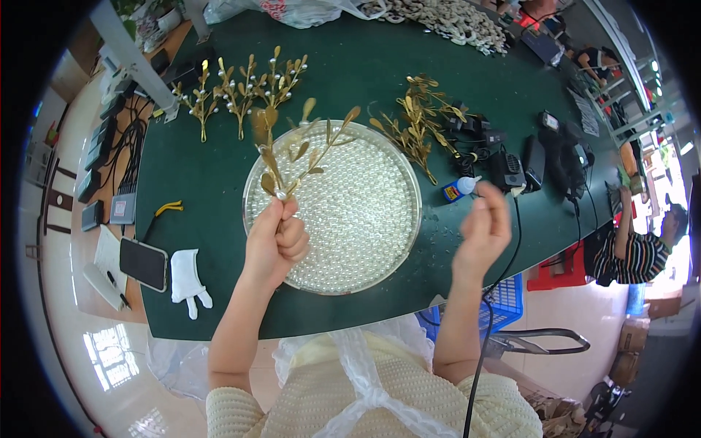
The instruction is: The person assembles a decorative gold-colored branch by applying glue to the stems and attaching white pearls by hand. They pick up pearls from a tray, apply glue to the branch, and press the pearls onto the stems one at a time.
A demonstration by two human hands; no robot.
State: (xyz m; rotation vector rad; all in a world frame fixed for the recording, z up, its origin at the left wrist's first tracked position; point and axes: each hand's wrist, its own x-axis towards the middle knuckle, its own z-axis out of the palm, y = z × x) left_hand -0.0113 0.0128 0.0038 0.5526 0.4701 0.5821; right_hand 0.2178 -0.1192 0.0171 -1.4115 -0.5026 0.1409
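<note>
My left hand point(276, 239) is closed around the stem end of a gold leaf branch point(301, 150), held upright over the near left part of a round tray. A pearl shows on the branch just above my thumb. The tray point(249, 171) has a shiny rim and is filled with white pearl beads point(350, 212). To its right my right hand point(483, 232) is raised with curled fingers drawn together. Whether a small thing sits between those fingertips is hidden. Beside them, its white nozzle near my fingertips, is a small blue glue bottle point(456, 190).
Gold branches with pearls point(241, 98) lie far left; more gold branches point(420, 120) lie right of the tray. Black adapters and cables point(504, 164) crowd the right side. A phone point(143, 263), white glove point(188, 281) and yellow-handled pliers point(168, 209) lie left. A person sits far right.
</note>
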